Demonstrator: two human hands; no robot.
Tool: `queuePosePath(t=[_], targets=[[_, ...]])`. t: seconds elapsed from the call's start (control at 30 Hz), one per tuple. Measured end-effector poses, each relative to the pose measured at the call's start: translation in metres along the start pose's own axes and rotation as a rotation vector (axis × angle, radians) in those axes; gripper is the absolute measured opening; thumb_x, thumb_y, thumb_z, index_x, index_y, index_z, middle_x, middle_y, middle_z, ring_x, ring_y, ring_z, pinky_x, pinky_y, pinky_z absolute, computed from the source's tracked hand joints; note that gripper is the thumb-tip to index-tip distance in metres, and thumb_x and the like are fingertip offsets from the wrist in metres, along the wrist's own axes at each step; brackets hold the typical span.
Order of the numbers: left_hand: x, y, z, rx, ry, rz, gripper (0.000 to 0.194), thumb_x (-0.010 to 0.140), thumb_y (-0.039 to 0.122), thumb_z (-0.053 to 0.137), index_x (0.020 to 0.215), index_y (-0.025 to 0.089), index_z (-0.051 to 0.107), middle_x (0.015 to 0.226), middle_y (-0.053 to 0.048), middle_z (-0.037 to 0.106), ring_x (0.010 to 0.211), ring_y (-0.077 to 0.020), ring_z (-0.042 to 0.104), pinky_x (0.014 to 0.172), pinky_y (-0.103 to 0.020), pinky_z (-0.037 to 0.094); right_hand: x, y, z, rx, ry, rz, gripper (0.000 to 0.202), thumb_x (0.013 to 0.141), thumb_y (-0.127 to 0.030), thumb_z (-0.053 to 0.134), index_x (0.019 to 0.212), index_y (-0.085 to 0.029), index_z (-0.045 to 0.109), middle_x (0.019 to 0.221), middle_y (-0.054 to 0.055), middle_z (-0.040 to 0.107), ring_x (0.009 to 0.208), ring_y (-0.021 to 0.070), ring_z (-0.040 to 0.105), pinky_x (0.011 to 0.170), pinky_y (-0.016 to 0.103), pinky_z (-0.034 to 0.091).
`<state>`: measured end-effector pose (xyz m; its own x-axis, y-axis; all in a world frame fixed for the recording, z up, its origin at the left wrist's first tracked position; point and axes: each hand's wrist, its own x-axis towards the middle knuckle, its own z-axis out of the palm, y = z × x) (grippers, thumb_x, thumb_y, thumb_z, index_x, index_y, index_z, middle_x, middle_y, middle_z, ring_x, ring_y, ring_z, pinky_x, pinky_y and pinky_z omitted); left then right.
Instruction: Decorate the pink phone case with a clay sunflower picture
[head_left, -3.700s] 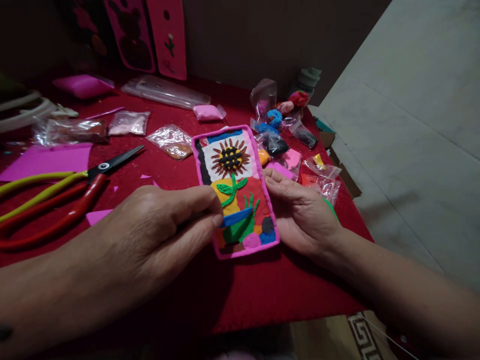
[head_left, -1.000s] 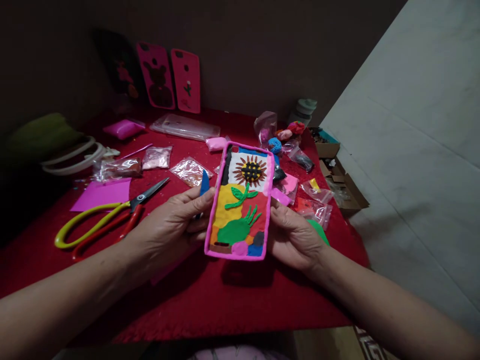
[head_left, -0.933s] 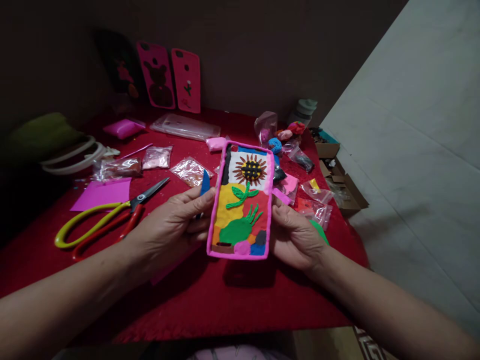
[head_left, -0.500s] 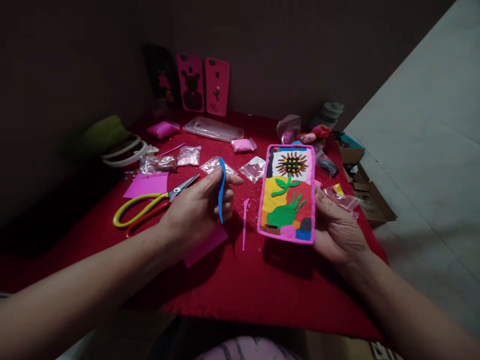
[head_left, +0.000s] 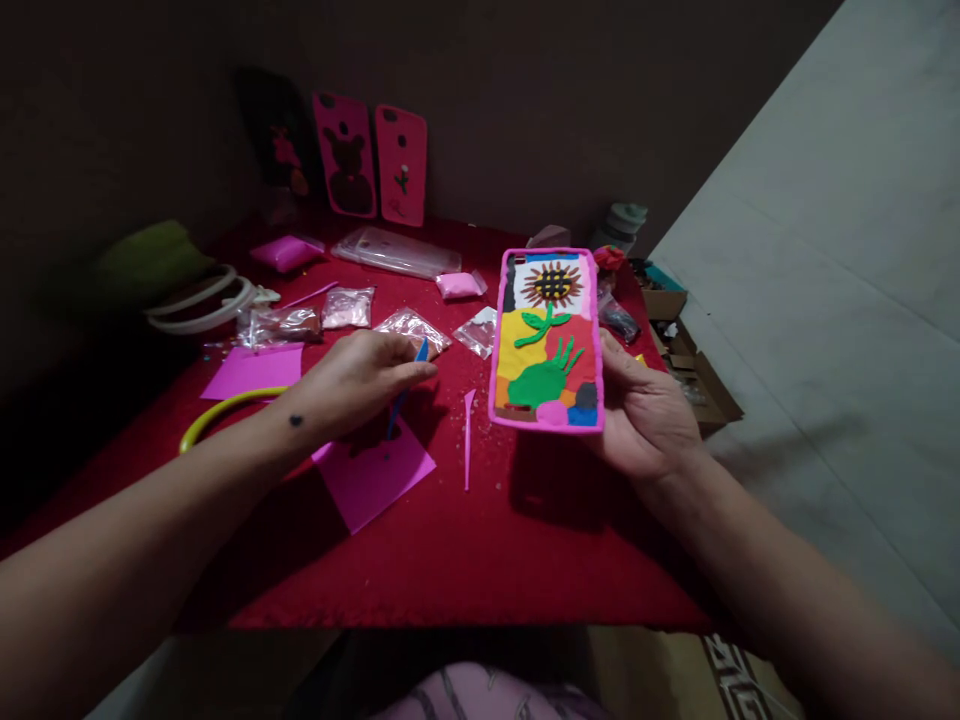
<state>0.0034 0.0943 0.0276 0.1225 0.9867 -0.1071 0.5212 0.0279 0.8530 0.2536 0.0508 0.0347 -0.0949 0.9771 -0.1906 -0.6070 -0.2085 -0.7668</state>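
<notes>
My right hand grips a phone case by its right edge, its decorated face turned toward me. Colourful clay patches, a sunflower and a green shape cover the case inside a pink rim. In my left hand, fingers closed, is a blue clay modelling tool, its lower end above a pink paper square. Scissors with a yellow handle lie partly hidden under my left forearm. Between the hands a thin pink modelling tool rests on the red cloth.
Two pink phone cases and a dark one lean on the wall. Clear cases, bags of clay and white rings lie around the red cloth. Cardboard boxes stand on the floor at right.
My left hand has turned palm-down and lowered the blue tool toward the pink paper, now covering most of the scissors. My right hand still holds the phone case; the whole view has shifted.
</notes>
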Motion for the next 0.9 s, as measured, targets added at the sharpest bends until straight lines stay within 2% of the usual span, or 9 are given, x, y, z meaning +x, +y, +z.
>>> queuePosePath(t=[0.1,0.13,0.17,0.23,0.4,0.5,0.67,0.77,0.9], targets=[[0.0,0.0,0.003,0.313,0.089,0.051,0.023,0.072,0.035,0.077,0.084,0.024,0.06,0.065,-0.002,0.054,0.059,-0.0191,0.046,0.055,-0.029,0.023,0.004,0.0,-0.002,0.039,0.017,-0.035,0.003,0.085,-0.021,0.066,0.085,-0.024,0.066,0.093,-0.001,0.076,0.111,0.0211,0.068,0.113,0.05,0.044],[-0.003,0.003,0.006,0.395,0.079,0.066,0.021,0.076,0.036,0.073,0.087,0.024,0.061,0.068,-0.003,0.057,0.061,-0.0205,0.048,0.057,-0.03,0.025,0.005,0.001,-0.004,0.049,0.017,-0.039,0.004,0.085,-0.02,0.066,0.084,-0.024,0.066,0.091,-0.001,0.076,0.111,0.0208,0.068,0.113,0.05,0.044],[-0.008,0.007,0.011,0.466,0.041,0.079,0.016,0.08,0.037,0.068,0.086,0.024,0.061,0.069,-0.004,0.059,0.063,-0.0217,0.052,0.059,-0.031,0.027,0.005,0.002,-0.006,0.055,0.015,-0.041,0.004,0.084,-0.02,0.066,0.084,-0.024,0.066,0.091,-0.001,0.076,0.111,0.0208,0.068,0.113,0.05,0.044],[-0.019,0.017,0.024,0.585,-0.117,0.093,0.015,0.081,0.036,0.064,0.075,0.023,0.063,0.067,-0.006,0.063,0.065,-0.0247,0.059,0.062,-0.033,0.034,0.006,0.002,-0.012,0.055,0.007,-0.052,0.005,0.084,-0.021,0.068,0.085,-0.025,0.066,0.093,-0.001,0.076,0.112,0.0213,0.068,0.112,0.052,0.044],[-0.043,0.037,0.055,0.82,-0.306,0.104,0.016,0.084,0.027,0.058,0.086,0.016,0.069,0.079,-0.017,0.07,0.079,-0.0369,0.068,0.07,-0.043,0.046,0.008,-0.003,-0.023,0.065,-0.018,-0.085,0.009,0.081,-0.022,0.071,0.088,-0.024,0.066,0.101,0.0,0.077,0.111,0.0209,0.068,0.113,0.049,0.044],[-0.044,0.04,0.061,0.903,-0.356,0.087,0.017,0.088,0.022,0.055,0.09,0.014,0.069,0.086,-0.017,0.071,0.086,-0.0337,0.07,0.076,-0.044,0.052,0.008,-0.005,-0.024,0.084,-0.057,-0.088,0.007,0.082,-0.02,0.069,0.085,-0.025,0.065,0.097,-0.002,0.077,0.106,0.0194,0.07,0.113,0.048,0.044],[-0.034,0.04,0.059,0.98,-0.429,0.026,0.025,0.095,0.039,0.062,0.105,0.016,0.066,0.104,-0.007,0.069,0.093,-0.0196,0.067,0.085,-0.04,0.058,0.004,-0.006,-0.018,0.127,-0.166,-0.068,0.009,0.079,-0.02,0.07,0.081,-0.025,0.062,0.086,-0.002,0.076,0.106,0.0234,0.07,0.108,0.053,0.048],[-0.03,0.037,0.057,0.981,-0.444,0.003,0.027,0.095,0.038,0.063,0.113,0.018,0.065,0.113,-0.008,0.067,0.098,-0.0206,0.067,0.085,-0.039,0.058,0.002,-0.007,-0.016,0.14,-0.198,-0.076,0.011,0.078,-0.019,0.07,0.08,-0.025,0.061,0.083,-0.002,0.075,0.103,0.0228,0.071,0.107,0.051,0.05],[-0.026,0.033,0.058,0.973,-0.391,-0.053,0.03,0.095,0.038,0.064,0.118,0.018,0.063,0.118,-0.009,0.066,0.101,-0.022,0.066,0.087,-0.041,0.058,0.002,-0.007,-0.017,0.148,-0.203,-0.073,0.01,0.079,-0.018,0.068,0.085,-0.024,0.063,0.084,-0.003,0.076,0.099,0.0214,0.072,0.106,0.049,0.05]])
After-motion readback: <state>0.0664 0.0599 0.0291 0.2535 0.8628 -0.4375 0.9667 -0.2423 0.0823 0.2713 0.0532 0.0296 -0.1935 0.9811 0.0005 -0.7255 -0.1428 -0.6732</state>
